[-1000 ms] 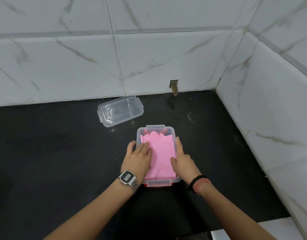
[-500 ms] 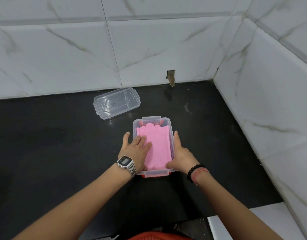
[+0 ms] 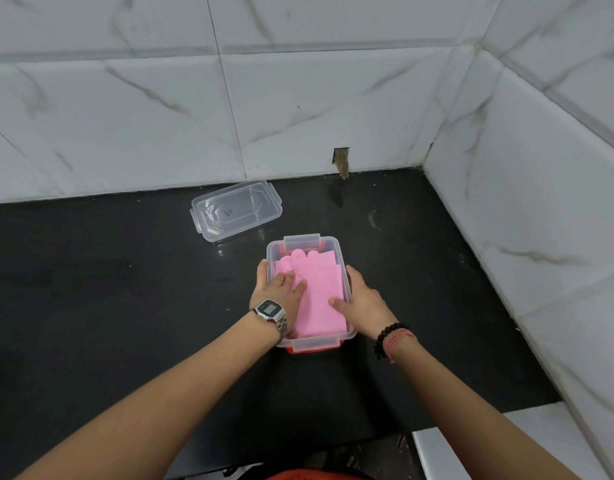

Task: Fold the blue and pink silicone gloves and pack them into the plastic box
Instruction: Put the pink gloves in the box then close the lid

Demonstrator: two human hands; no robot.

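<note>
A clear plastic box (image 3: 328, 242) with red latches stands on the black counter. A folded pink silicone glove (image 3: 321, 296) lies flat inside it, its fingertips toward the far end. My left hand (image 3: 276, 292) presses on the glove's left part with straight fingers, thumb outside the box's left wall. My right hand (image 3: 362, 301) rests along the box's right wall, its thumb on the glove. No blue glove is visible.
The box's clear lid (image 3: 236, 209) lies upside down on the counter behind and left of the box. White marble tile walls close off the back and the right side. A hole (image 3: 342, 161) shows in the back wall.
Both hands have stayed on the box and glove. The left hand's fingers have slid slightly on the pink glove; the camera view has shifted.
</note>
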